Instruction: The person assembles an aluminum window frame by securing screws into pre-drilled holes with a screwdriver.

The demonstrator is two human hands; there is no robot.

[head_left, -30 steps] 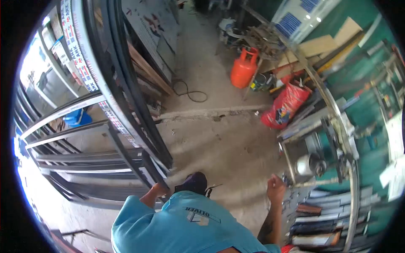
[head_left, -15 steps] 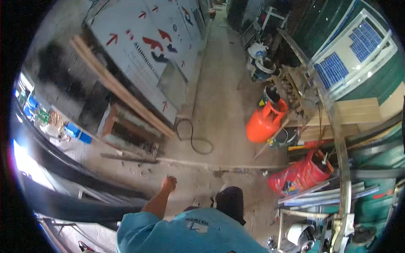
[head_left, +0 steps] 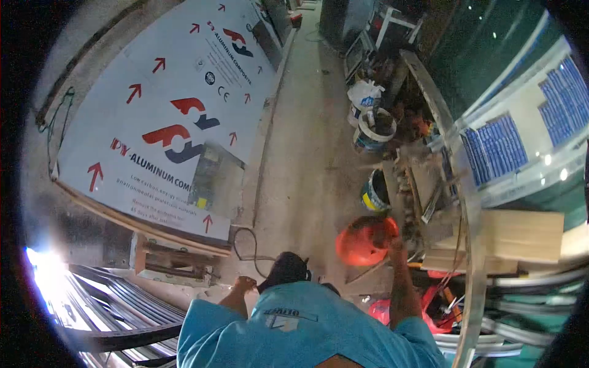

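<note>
An orange gas cylinder (head_left: 357, 244) stands on the floor ahead to my right, its outline smeared by motion. Reaching forward, my right hand (head_left: 397, 248) overlaps the collar side of the cylinder; its fingers are blurred and I cannot tell whether they grip it. My left hand (head_left: 243, 284) hangs low by my left side with the fingers curled in and nothing showing in them. Just beyond that hand, a thin dark hose (head_left: 245, 244) loops on the floor. Right behind the cylinder is a dark bucket (head_left: 375, 191) with a yellow label.
Large printed aluminum composite panels (head_left: 147, 141) lean along the left. A narrow concrete walkway (head_left: 300, 135) runs ahead. White buckets (head_left: 374, 130), wooden boards (head_left: 527, 236) and a metal upright (head_left: 469, 270) line the right. Long dark profiles (head_left: 123, 306) lie at lower left.
I have moved forward and the view has turned left. My right arm has come into view, reaching to the orange gas cylinder. My left hand stays low at my side.
</note>
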